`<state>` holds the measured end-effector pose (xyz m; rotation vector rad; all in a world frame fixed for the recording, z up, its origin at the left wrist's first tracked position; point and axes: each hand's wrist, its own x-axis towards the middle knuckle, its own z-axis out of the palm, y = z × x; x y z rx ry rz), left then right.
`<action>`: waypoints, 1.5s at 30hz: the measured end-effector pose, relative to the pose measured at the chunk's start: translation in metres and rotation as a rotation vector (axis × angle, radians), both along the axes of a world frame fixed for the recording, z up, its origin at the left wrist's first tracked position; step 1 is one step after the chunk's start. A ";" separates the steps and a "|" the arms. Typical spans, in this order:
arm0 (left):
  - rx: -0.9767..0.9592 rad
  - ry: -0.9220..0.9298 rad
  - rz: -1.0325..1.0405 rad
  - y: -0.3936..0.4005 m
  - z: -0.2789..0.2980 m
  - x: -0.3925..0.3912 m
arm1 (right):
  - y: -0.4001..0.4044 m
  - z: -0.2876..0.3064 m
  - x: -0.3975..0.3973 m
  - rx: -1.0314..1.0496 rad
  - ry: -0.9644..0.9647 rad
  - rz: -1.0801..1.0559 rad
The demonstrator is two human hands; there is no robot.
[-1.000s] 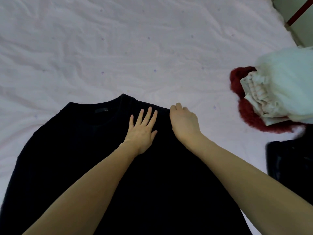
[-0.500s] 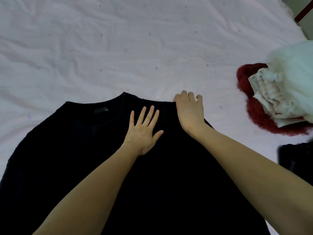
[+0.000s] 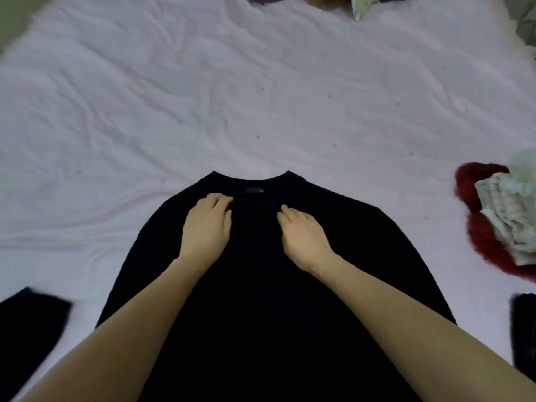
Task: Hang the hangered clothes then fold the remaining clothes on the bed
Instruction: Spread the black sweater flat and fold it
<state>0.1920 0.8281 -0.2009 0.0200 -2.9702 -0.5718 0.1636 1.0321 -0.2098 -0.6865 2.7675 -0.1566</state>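
A black knit sweater lies flat on the pink bed sheet, its collar pointing away from me. One sleeve end lies at the lower left. My left hand rests on the sweater just below the collar's left side, fingers loosely bent on the fabric. My right hand rests to the right of the collar label, fingers relaxed and angled up and left. Neither hand visibly grips cloth.
A red fluffy garment lies at the right edge of the bed with a pale crumpled garment on it. A dark item sits below them. Small coloured things lie at the bed's far edge.
My right hand left the sweater's right shoulder edge and came onto the chest. My left hand moved left under the collar. The sweater now sits centred before me.
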 end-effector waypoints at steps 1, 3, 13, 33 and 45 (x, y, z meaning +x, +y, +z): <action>0.035 -0.023 0.139 -0.025 0.007 0.005 | -0.027 0.008 0.006 -0.079 -0.012 0.071; 0.131 -0.151 0.387 -0.071 0.015 0.016 | -0.077 0.022 0.015 -0.199 -0.045 0.138; 1.028 -0.634 0.523 -0.161 0.000 0.023 | -0.212 0.014 -0.026 -0.221 -0.076 0.078; -0.212 -0.185 0.104 -0.237 0.006 -0.011 | -0.269 -0.021 -0.064 -0.329 -0.161 -0.184; -0.507 -0.301 -0.291 -0.227 -0.054 0.019 | -0.283 -0.055 -0.021 -0.281 0.273 -0.205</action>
